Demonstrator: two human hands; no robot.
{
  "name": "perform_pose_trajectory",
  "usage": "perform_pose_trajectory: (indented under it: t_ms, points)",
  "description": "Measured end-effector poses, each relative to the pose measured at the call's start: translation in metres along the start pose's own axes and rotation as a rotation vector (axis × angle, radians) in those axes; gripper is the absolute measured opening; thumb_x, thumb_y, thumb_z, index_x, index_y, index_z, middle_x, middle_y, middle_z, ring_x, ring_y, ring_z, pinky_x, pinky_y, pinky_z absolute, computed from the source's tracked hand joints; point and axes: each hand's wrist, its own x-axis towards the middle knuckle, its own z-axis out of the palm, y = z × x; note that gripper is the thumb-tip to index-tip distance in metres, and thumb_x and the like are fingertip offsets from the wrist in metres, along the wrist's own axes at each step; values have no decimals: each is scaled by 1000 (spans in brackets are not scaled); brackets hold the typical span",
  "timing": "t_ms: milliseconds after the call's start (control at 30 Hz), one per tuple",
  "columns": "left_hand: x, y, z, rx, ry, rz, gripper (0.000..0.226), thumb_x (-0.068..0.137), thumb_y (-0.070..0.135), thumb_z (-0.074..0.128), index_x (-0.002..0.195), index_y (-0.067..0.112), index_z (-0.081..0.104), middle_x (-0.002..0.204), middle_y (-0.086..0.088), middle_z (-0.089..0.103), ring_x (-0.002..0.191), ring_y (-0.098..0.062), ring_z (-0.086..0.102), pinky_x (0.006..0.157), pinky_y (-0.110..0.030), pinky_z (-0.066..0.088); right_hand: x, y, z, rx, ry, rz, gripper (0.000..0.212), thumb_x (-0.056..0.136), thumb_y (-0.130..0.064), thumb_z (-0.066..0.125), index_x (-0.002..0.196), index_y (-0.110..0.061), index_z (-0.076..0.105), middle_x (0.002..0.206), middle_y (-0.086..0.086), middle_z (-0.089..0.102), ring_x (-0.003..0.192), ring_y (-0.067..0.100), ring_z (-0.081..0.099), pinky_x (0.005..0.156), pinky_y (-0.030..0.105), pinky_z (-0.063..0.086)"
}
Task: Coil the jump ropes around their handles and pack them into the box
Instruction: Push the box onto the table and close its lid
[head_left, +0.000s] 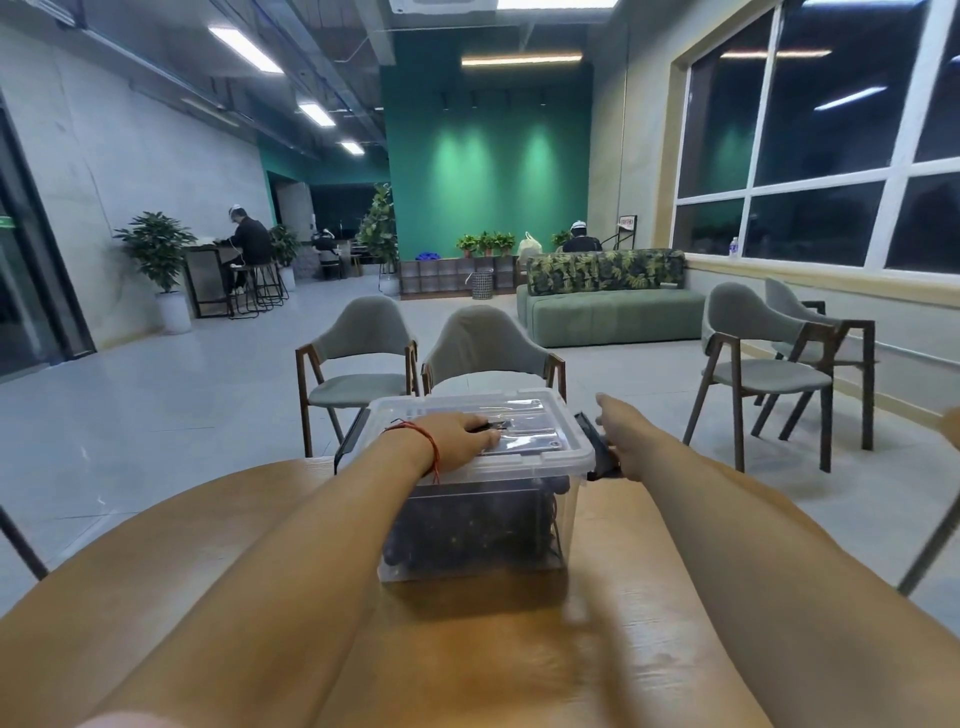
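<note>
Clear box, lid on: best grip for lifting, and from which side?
Probably two-handed, from left and right: hook fingers under the overhanging rim of the box at each short end. The clear walls look smooth and narrow downward, so a side squeeze could slip. The right hand is at the right-end black latch; the left hand lies flat on the lid.
</note>
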Motion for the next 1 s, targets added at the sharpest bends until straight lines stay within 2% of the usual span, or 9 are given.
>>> perform_pose_trajectory:
  t_ms: [100,167,267,400,500,567,700,867,1000]
  points:
    - [-3,3,0,6,3,4,65,102,76,32,157,44,43,164,2,45,147,-30,44,123,-54,31,7,-15,-3,-59,16,-95,56,111,-61,31,129,-14,55,104,8,64,87,29,61,76,45,50]
    - [-5,5,0,6,6,8,64,103,74,32,158,43,42,165,1,44,147,-31,44,123,-53,31,14,-18,-4,-95,12,-120,60,109,-65,31,125,-13,57,104,8,64,87,28,61,75,42,50]
    - [-7,6,2,10,17,14,64,104,73,30,159,42,42,166,1,42,148,-31,44,123,-53,32,23,-18,4,-271,147,-208,79,95,-77,31,110,-10,69,112,10,72,96,31,67,92,45,55]
    - [-3,4,3,29,16,3,63,103,73,31,157,43,43,166,1,43,148,-31,44,125,-53,32,16,-10,28,-480,349,-318,83,100,-78,27,116,-8,69,110,11,67,96,33,62,76,38,47]
    - [-2,2,-1,34,25,0,60,105,71,33,156,42,45,165,0,45,147,-30,45,124,-51,32,2,-15,45,-608,314,-400,90,99,-82,18,121,-11,68,119,14,68,107,37,64,94,46,53]
    - [-4,5,1,19,23,8,59,106,69,32,156,41,45,163,0,46,146,-30,46,123,-51,33,4,-19,40,-638,293,-398,98,97,-85,14,125,-9,69,125,16,69,109,38,64,98,47,53]
    - [-6,4,3,-1,40,8,60,104,70,33,155,41,47,160,0,50,142,-29,49,121,-51,37,17,-23,17,-481,173,-295,95,94,-86,20,129,-11,66,126,16,68,109,37,65,98,50,57]
    - [-7,-17,-5,-59,34,-5,72,91,84,39,149,44,50,152,4,58,133,-25,54,116,-49,41,16,-2,20,-261,76,-240,58,109,-61,33,122,-16,66,112,10,71,103,32,69,98,53,59]
    - [-10,-33,-11,-49,-1,-22,90,83,96,35,159,47,37,168,4,38,149,-29,40,125,-56,29,14,31,21,6,-19,-107,51,111,-62,32,111,-25,67,111,10,74,107,32,70,107,56,54]
